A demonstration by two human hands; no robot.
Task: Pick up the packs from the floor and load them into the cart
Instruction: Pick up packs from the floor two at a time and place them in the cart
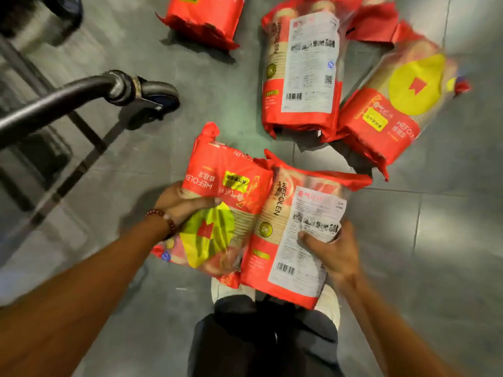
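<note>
Mostly red, glossy packs [296,229]

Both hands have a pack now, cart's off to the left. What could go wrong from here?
1. The right hand pinches only the lower side of its pack; the slick wrap may slip.
2. Three packs lie ahead on the floor, a possible trip hazard.
3. The cart wheel sits close by; a swung pack could catch it.

Bare floor [217,85] lies open between the cart wheel [158,95] and the packs [299,72] lying right of it.
</note>
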